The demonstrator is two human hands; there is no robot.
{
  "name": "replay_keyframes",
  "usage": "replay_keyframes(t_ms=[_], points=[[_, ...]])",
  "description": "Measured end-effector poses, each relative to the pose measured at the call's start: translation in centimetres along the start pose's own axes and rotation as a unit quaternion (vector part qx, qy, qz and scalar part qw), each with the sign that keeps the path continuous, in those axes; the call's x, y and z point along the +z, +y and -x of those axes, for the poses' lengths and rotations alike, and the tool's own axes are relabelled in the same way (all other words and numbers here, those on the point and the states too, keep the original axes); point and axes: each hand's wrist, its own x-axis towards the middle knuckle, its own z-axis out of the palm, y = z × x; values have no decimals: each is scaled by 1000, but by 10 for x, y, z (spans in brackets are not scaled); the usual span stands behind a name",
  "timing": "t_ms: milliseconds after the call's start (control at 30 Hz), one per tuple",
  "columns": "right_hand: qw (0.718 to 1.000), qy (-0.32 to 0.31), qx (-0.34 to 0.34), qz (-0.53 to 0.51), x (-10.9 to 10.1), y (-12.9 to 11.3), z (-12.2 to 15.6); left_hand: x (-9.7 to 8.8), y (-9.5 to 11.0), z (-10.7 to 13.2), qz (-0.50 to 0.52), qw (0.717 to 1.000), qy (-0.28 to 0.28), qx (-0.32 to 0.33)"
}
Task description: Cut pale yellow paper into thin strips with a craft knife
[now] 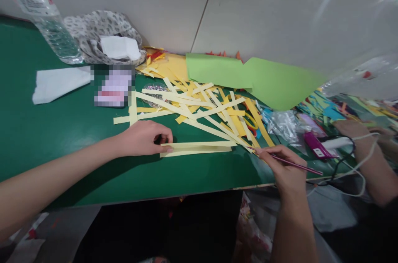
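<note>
My left hand (144, 138) rests on the green table (56, 126), its fingers curled and pinching the left end of two pale yellow paper strips (199, 148) that lie flat side by side. My right hand (284, 166) is closed around a thin pink stick (298, 165), whose tip points toward the right end of those strips. Behind the strips sprawls a heap of pale and deeper yellow paper strips (205, 107).
Green paper sheets (264, 78) lean on the wall. A water bottle (46, 18), patterned cloth (102, 31), white tissue (59, 83) and a blurred item (113, 87) sit at the left. A plastic bag (282, 124), magenta device (314, 145), cables and another person's arm (370, 159) are at the right.
</note>
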Motion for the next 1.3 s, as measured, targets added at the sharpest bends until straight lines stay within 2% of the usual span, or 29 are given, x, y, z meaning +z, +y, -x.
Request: replay_keyframes(t_ms=[67,133,333,433,633,800,1000,1300], points=[[998,48,-30,-20,8,-18,11,0,0,0,2,1000,1,3],[995,44,-69,-66,23,-37,25,0,-1,0,3,1000,2,7],[975,-154,-121,-107,84,-77,60,2,-3,1,6,1000,11,18],[971,-179,-134,-88,102,-84,65,2,-3,1,6,1000,14,21],[971,-101,-182,-114,96,-88,70,1,-3,0,13,1000,11,25],[965,-166,-194,-63,100,-88,76,1,-4,1,16,999,14,31],[963,-195,-180,-38,112,-90,75,0,-4,1,17,999,12,31],[961,-213,-166,-51,103,-76,60,0,-3,1,19,999,13,28]])
